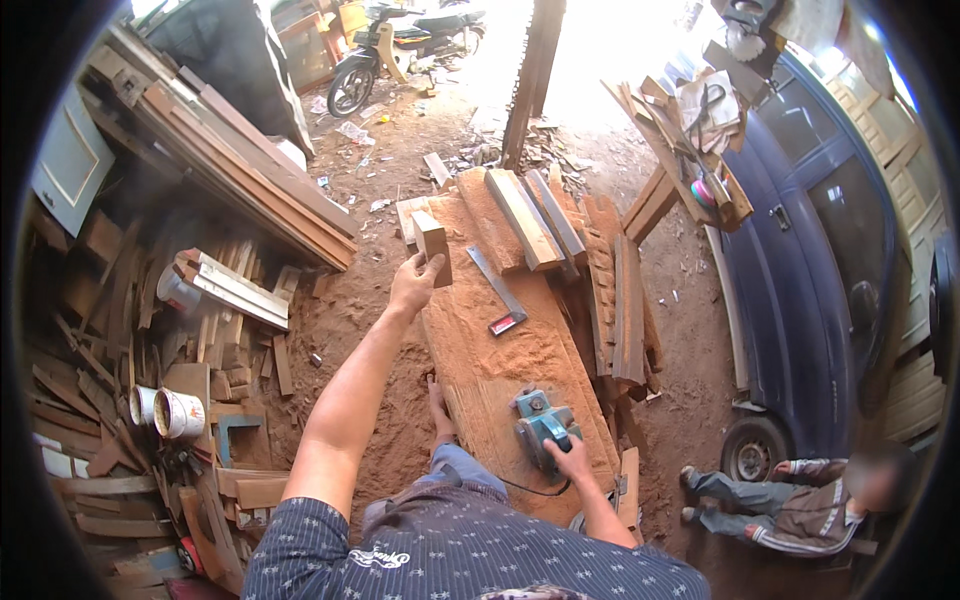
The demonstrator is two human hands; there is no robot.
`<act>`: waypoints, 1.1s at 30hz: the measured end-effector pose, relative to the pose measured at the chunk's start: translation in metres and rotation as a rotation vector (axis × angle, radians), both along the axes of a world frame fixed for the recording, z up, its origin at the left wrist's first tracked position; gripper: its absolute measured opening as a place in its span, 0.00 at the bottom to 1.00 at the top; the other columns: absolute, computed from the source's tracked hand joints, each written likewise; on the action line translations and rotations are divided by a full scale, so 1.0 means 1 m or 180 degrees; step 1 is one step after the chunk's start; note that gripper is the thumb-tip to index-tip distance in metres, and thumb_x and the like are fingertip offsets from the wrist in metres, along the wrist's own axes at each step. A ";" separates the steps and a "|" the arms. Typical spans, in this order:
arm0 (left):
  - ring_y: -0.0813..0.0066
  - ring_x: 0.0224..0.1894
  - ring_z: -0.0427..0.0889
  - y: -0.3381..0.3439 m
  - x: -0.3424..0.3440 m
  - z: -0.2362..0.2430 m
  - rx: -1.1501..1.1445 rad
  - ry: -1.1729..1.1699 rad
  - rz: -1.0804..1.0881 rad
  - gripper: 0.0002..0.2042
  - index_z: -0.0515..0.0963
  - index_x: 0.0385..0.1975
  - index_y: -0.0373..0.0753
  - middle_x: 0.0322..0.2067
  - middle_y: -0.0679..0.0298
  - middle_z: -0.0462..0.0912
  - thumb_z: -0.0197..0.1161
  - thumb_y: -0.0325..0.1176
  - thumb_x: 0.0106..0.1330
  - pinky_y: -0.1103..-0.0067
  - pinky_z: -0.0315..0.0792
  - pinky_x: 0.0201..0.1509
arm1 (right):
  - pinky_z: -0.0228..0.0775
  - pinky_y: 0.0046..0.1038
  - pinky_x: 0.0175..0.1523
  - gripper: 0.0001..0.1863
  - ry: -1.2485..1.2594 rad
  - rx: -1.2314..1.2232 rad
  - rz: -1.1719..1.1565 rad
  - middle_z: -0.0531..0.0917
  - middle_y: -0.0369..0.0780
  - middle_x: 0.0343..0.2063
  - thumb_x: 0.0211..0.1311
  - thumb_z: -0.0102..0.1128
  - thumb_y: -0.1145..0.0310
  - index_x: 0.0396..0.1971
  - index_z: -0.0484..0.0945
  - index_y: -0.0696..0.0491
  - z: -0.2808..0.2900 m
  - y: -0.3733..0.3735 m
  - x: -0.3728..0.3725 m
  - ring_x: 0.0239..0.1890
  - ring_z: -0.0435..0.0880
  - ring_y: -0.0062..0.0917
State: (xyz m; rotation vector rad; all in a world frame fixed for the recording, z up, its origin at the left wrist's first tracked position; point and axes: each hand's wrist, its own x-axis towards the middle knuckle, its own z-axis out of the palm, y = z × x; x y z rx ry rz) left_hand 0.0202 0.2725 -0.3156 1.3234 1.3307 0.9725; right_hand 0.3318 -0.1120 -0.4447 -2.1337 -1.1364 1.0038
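My left hand point(413, 282) is stretched out over the far left edge of the workbench, its fingers closed around a short wooden block point(431, 236). At the near right of the bench, my right hand point(569, 459) grips the rear handle of a teal electric hand planer point(535, 408), whose cord runs back toward me. The planer appears to rest on the bench's broad wooden top point(480, 385), which is strewn with sawdust. Between the two hands lies a try square point(497, 291), its metal blade pointing away from me.
Squared timbers point(524, 218) lie across the bench's far end, and planks point(628, 310) line its right side. Scrap wood and white buckets point(180, 414) crowd the left. A blue van point(800, 240) stands right, with a seated person point(790, 505) near its wheel. A motorbike point(400, 50) is parked beyond.
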 end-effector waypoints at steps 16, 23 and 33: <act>0.57 0.65 0.75 0.006 0.005 -0.001 0.0046 0.0654 0.0021 0.40 0.67 0.67 0.32 0.62 0.45 0.75 0.60 0.60 0.67 0.69 0.66 0.68 | 0.73 0.27 0.28 0.14 0.0727 0.0209 0.0016 0.83 0.35 0.21 0.60 0.73 0.63 0.35 0.81 0.57 -0.049 0.003 0.013 0.21 0.80 0.18; 0.55 0.64 0.75 -0.047 0.022 0.016 -0.0386 0.0931 -0.0328 0.41 0.54 0.72 0.26 0.61 0.45 0.76 0.61 0.51 0.71 0.68 0.65 0.71 | 0.75 0.35 0.41 0.18 0.0417 0.0013 0.0070 0.86 0.45 0.29 0.59 0.71 0.59 0.41 0.82 0.57 -0.056 -0.006 0.020 0.34 0.86 0.35; 0.40 0.52 0.80 -0.152 0.020 -0.171 0.0265 0.2067 -0.1073 0.43 0.42 0.77 0.60 0.50 0.42 0.80 0.55 0.26 0.65 0.59 0.73 0.61 | 0.72 0.27 0.31 0.15 0.0516 0.0405 0.0152 0.82 0.33 0.21 0.61 0.71 0.62 0.37 0.81 0.57 -0.051 0.000 0.012 0.22 0.79 0.20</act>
